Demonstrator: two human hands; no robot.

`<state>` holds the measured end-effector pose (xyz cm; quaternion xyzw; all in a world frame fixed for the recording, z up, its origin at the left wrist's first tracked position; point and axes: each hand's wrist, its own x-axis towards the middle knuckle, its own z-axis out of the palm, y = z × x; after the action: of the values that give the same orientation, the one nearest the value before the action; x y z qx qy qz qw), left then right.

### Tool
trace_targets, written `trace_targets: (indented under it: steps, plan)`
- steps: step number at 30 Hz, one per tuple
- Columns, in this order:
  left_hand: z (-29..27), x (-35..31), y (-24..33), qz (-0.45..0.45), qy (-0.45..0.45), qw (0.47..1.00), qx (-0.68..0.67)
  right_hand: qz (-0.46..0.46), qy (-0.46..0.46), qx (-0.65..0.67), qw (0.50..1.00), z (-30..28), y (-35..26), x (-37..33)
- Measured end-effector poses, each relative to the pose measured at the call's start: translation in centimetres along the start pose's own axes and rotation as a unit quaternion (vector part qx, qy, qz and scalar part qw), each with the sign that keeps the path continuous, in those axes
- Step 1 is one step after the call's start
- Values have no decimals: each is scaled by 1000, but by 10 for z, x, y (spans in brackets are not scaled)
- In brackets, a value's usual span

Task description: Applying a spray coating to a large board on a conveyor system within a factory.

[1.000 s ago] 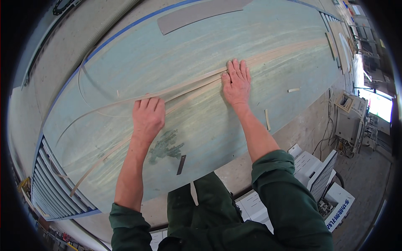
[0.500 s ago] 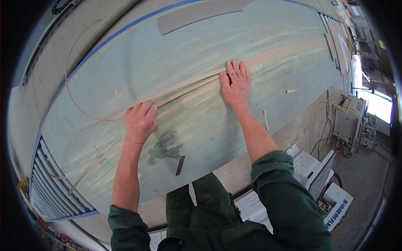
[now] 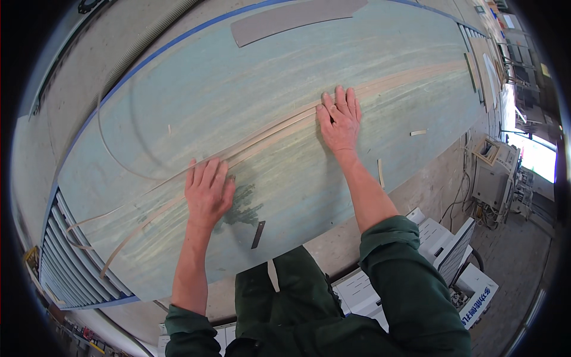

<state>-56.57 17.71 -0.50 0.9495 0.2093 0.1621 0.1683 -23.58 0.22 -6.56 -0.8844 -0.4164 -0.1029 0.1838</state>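
Observation:
Long thin wood-coloured strips (image 3: pixel 276 131) lie side by side across a pale green-blue tabletop (image 3: pixel 196 89). My right hand (image 3: pixel 341 126) rests on them near the middle, its fingers stretched out and spread. Further left, my left hand (image 3: pixel 208 193) lies with fingers extended over the strips, and its fingertips touch them. Between the two hands, narrow gaps show among the strips. Beyond my left hand their loose tails (image 3: pixel 128 245) fan apart toward the table's left end, and one thin strand loops up at the far left. What lies under my fingers is hidden.
A small dark flat metal piece (image 3: pixel 257 234) lies near the front edge, by a dark stain (image 3: pixel 241 208). Short strip offcuts (image 3: pixel 419 132) sit at the right. A grey-brown flat sheet (image 3: pixel 294 24) is at the back. Rollers (image 3: pixel 80 262) border the left end; machinery (image 3: pixel 498 169) stands right.
My left hand has moved down and slightly right, and its curled fingers have straightened onto the strips. The strips between my hands now lie closer together. My right hand has barely shifted.

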Motion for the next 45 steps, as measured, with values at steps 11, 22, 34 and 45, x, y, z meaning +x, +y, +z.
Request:
trace_targets:
  steps: [11, 22, 34, 45]
  plan:
    - [14, 45, 43, -7, 21, 999, 35, -13, 4, -2, 1000, -1, -3, 1]
    - [55, 24, 16, -24, 25, 998, 45, -6, -2, 10, 1000, -2, -2, 0]
    - [60, 25, 22, -35, 67, 996, 57, 85, -19, 20, 996, 15, -134, -38]
    - [17, 25, -16, -236, -42, 965, -104, 124, 20, 32, 992, 23, -146, -40]
